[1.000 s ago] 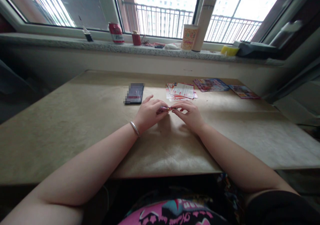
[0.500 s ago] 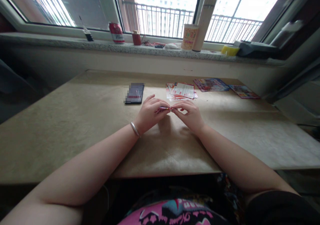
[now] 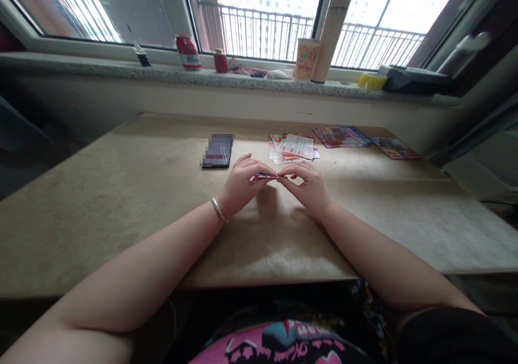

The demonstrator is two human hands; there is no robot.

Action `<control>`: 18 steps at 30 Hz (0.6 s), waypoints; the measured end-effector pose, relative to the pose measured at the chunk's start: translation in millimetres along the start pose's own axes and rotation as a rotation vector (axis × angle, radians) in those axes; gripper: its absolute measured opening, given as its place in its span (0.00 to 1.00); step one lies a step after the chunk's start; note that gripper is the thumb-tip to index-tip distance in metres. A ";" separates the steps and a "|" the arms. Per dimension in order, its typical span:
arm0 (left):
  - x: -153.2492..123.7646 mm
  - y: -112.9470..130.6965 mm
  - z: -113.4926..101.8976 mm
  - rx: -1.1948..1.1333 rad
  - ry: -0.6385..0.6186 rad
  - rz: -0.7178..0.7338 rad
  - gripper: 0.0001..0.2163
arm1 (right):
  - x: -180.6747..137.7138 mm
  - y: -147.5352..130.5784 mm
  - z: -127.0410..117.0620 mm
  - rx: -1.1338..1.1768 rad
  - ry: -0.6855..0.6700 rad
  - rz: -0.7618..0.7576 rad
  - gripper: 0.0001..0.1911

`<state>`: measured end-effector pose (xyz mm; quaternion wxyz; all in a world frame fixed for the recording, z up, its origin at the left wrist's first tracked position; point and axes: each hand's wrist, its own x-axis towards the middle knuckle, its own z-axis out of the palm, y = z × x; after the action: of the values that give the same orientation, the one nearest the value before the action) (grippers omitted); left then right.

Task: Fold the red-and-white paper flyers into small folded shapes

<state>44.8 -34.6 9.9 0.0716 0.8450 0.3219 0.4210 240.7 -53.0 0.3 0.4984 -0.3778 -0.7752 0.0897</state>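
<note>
My left hand (image 3: 246,180) is closed around one end of a thin, flat, colourful card-like piece (image 3: 264,176), seen almost edge-on. At its other end, my right hand (image 3: 304,183) pinches it between thumb and fingers. The fingertips of both hands nearly meet, a little above the table; fingers cover much of the piece, so whether it is a single card or a packet cannot be made out. Just beyond the hands lies a loose pile of white and red printed cards (image 3: 297,146). A dark phone (image 3: 220,150), partly blurred out, lies beyond my left hand.
Farther right on the beige table (image 3: 121,191) are a stack of colourful printed packets (image 3: 343,136) and a smaller stack (image 3: 395,148). Along the stone windowsill stand a red can (image 3: 188,53), a red bottle (image 3: 220,61), a paper cup (image 3: 306,60), a tall flask (image 3: 331,37) and yellow tape (image 3: 372,81).
Both hands stay in nearly the same place and keep their pinch. The held piece has tilted slightly, so its edge looks thinner and less pink.
</note>
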 end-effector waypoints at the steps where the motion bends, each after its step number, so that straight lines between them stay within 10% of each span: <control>1: -0.1 -0.3 0.0 0.002 0.003 0.007 0.05 | 0.0 -0.3 0.0 -0.005 0.003 -0.003 0.02; 18: -0.9 5.3 -0.7 0.042 0.105 0.096 0.04 | 1.7 3.0 -0.2 -0.062 0.067 -0.127 0.03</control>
<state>46.5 -39.4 11.8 0.0164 0.8375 0.2930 0.4608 241.9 -49.8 0.1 0.5168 -0.3458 -0.7829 0.0210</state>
